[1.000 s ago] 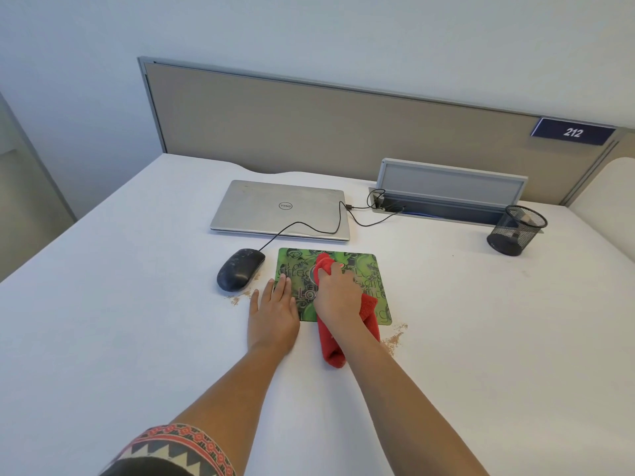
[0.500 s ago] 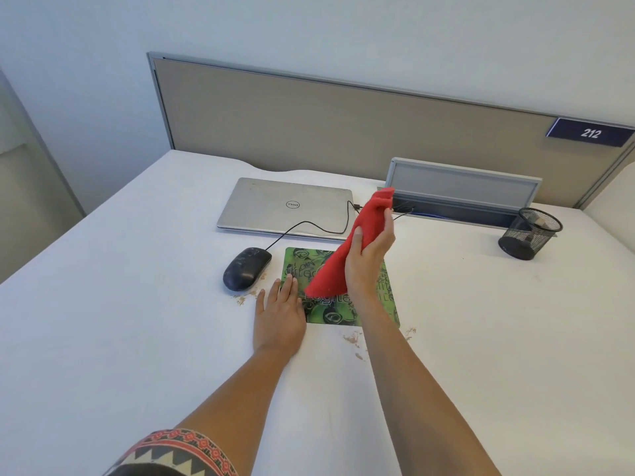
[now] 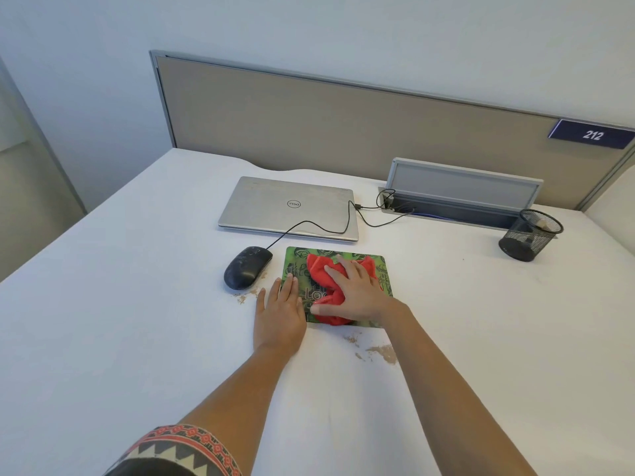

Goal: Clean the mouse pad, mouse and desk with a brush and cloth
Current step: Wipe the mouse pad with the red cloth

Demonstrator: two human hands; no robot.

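Observation:
A green patterned mouse pad [image 3: 299, 261] lies on the white desk [image 3: 137, 321]. A bunched red cloth [image 3: 323, 269] rests on the pad under my right hand [image 3: 355, 292], which presses down on it with spread fingers. My left hand [image 3: 280, 312] lies flat on the desk, its fingertips on the pad's left edge. A black wired mouse [image 3: 246, 271] sits just left of the pad. Brown crumbs [image 3: 381, 352] lie below the pad's front edge, and more crumbs [image 3: 247, 295] sit by the mouse. No brush is in sight.
A shut silver laptop [image 3: 288, 207] lies behind the pad, with the mouse cable [image 3: 319, 223] running across it to a grey cable box [image 3: 460, 197]. A black mesh cup [image 3: 529, 238] stands at the right. A beige partition [image 3: 343, 121] bounds the back.
My right hand had lifted the red cloth into the air above the pad; now it has come back down and presses the cloth on the pad. The left hand stays put.

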